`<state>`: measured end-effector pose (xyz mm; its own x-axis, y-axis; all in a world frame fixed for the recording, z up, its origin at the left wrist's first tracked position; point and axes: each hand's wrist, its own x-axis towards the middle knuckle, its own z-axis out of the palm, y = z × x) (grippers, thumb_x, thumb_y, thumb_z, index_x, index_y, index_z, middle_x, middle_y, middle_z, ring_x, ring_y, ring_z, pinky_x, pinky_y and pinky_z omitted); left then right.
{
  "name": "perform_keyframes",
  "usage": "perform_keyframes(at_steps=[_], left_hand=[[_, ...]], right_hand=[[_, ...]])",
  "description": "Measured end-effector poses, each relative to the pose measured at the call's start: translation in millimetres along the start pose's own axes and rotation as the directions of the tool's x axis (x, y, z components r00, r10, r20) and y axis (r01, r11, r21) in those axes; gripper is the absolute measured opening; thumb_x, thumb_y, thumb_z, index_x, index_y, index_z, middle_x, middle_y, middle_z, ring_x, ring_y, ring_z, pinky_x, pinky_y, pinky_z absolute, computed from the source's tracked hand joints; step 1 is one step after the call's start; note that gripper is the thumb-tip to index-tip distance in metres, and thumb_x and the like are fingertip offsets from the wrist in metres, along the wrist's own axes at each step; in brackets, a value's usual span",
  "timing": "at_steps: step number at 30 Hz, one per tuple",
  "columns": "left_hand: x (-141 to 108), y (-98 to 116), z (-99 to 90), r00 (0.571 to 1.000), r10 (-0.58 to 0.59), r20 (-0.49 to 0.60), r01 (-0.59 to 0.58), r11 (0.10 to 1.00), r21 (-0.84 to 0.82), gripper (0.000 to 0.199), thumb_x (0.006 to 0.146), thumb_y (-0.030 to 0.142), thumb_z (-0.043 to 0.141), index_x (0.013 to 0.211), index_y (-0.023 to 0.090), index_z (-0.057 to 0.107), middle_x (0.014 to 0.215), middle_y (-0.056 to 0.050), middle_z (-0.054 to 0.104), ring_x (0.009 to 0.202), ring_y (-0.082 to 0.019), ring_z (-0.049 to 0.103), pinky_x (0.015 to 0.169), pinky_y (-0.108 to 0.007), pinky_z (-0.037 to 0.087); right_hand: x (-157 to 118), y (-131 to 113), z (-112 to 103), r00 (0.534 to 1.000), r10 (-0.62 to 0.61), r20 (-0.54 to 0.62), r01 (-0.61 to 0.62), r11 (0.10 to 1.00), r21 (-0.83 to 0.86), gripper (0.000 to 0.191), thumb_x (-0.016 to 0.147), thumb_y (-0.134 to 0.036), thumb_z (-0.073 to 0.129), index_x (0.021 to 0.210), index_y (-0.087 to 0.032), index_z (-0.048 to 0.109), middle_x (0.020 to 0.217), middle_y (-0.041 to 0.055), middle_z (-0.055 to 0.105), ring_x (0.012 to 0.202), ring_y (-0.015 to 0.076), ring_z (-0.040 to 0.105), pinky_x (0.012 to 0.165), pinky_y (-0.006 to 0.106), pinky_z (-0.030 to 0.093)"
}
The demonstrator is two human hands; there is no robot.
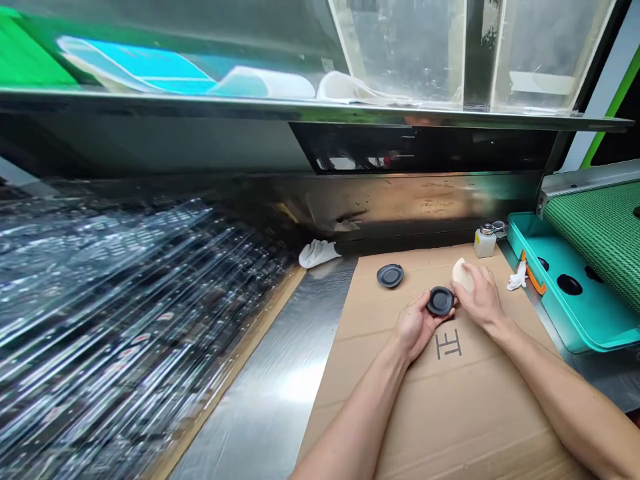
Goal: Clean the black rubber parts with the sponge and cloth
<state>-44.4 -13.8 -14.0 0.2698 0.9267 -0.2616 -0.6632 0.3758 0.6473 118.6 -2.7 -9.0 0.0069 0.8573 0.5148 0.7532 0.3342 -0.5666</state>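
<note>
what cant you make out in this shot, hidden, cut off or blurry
All in the head view:
- Underside of the small round black dish-like piece: turned away, over the left hand.
- Part of the flat cream-coloured pad: covered by the right hand.
- Right end of the turquoise plastic bin: behind the green mesh belt and cut off by the picture edge.
- Details in the glossy clear-plastic stack: blur and glare.
</note>
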Motion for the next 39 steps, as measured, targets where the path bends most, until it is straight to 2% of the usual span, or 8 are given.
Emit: perform_keyframes(at_steps=[4, 10, 15, 18, 23, 30, 36, 39], left_hand=[[2, 0, -0.4, 0.999, 0.044, -0.018, -0.044, 0.999, -0.018, 0.026, 0.100, 0.024, 0.047, 0.102, 0.010, 0.069, 0.109, -0.016, 0.074, 0.099, -0.024, 0.071, 0.090, -0.042, 0.059], [-3, 1, -2.1, 0.994, 0.109, 0.004, -0.109, 0.994, 0.002, 0.024, 0.097, 0.028, 0.056, 0.104, 0.011, 0.071, 0.111, -0.016, 0.074, 0.108, -0.026, 0.069, 0.093, -0.040, 0.057], [-2, -4, 0.8, 0.987, 0.159, 0.015, -0.159, 0.986, 0.056, 0.025, 0.090, 0.032, 0.069, 0.098, 0.010, 0.072, 0.099, -0.014, 0.075, 0.099, -0.025, 0.071, 0.093, -0.037, 0.055], [-1, -4, 0.8, 0.987, 0.158, -0.007, -0.157, 0.987, 0.042, 0.021, 0.092, 0.030, 0.066, 0.093, 0.009, 0.071, 0.092, -0.012, 0.075, 0.090, -0.022, 0.071, 0.088, -0.035, 0.057], [-4, -5, 2.6, 0.993, 0.115, -0.014, -0.113, 0.991, 0.068, 0.021, 0.096, 0.026, 0.060, 0.087, 0.010, 0.070, 0.088, -0.011, 0.074, 0.080, -0.019, 0.071, 0.082, -0.039, 0.061], [-9, -8, 3.6, 0.994, 0.108, -0.005, -0.107, 0.987, 0.123, 0.025, 0.094, 0.030, 0.062, 0.085, 0.008, 0.070, 0.086, -0.013, 0.075, 0.078, -0.022, 0.071, 0.078, -0.041, 0.062], [-10, -5, 4.6, 0.993, 0.114, -0.024, -0.109, 0.984, 0.138, 0.030, 0.099, 0.029, 0.053, 0.087, 0.007, 0.070, 0.086, -0.015, 0.075, 0.080, -0.023, 0.073, 0.075, -0.039, 0.063], [-7, -3, 3.6, 0.989, 0.126, -0.079, -0.120, 0.990, 0.078, 0.029, 0.100, 0.024, 0.048, 0.086, 0.009, 0.069, 0.088, -0.012, 0.075, 0.080, -0.021, 0.072, 0.080, -0.042, 0.063]], right_hand=[[-11, -6, -3, 0.994, -0.006, 0.109, -0.009, 0.990, 0.142, 0.054, 0.080, -0.031, 0.070, 0.131, -0.018, 0.059, 0.117, 0.0112, 0.063, 0.106, 0.0226, 0.062, 0.095, 0.035, 0.052], [-22, -25, -14, 0.916, -0.020, 0.401, -0.032, 0.992, 0.122, 0.036, 0.094, -0.036, 0.056, 0.127, -0.026, 0.067, 0.116, 0.0061, 0.073, 0.105, 0.0227, 0.068, 0.095, 0.035, 0.051], [-15, -28, -12, 0.943, 0.059, 0.327, -0.150, 0.953, 0.262, 0.031, 0.092, -0.036, 0.057, 0.118, -0.023, 0.069, 0.107, 0.0030, 0.076, 0.097, 0.0193, 0.070, 0.087, 0.030, 0.053], [-15, -26, -8, 0.903, -0.002, 0.430, -0.140, 0.944, 0.299, 0.027, 0.091, -0.036, 0.059, 0.112, -0.023, 0.070, 0.103, 0.0006, 0.076, 0.091, 0.0178, 0.070, 0.082, 0.027, 0.053], [-14, -27, -7, 0.966, 0.124, 0.226, -0.110, 0.991, -0.076, 0.041, 0.099, -0.038, 0.047, 0.134, -0.022, 0.061, 0.112, 0.0090, 0.075, 0.099, 0.0236, 0.070, 0.086, 0.032, 0.051], [-6, -32, -9, 0.941, 0.235, 0.245, -0.116, 0.901, -0.418, 0.044, 0.103, -0.043, 0.041, 0.141, -0.029, 0.056, 0.103, 0.0105, 0.076, 0.091, 0.0260, 0.072, 0.078, 0.034, 0.050], [-16, -16, -20, 0.950, 0.233, 0.205, -0.199, 0.964, -0.175, 0.046, 0.099, -0.044, 0.047, 0.141, -0.026, 0.055, 0.111, 0.0087, 0.076, 0.098, 0.0250, 0.071, 0.082, 0.031, 0.051], [-16, -16, -19, 0.963, 0.129, 0.236, -0.126, 0.992, -0.028, 0.044, 0.098, -0.045, 0.049, 0.138, -0.027, 0.056, 0.116, 0.0054, 0.075, 0.102, 0.0229, 0.071, 0.085, 0.029, 0.051]])
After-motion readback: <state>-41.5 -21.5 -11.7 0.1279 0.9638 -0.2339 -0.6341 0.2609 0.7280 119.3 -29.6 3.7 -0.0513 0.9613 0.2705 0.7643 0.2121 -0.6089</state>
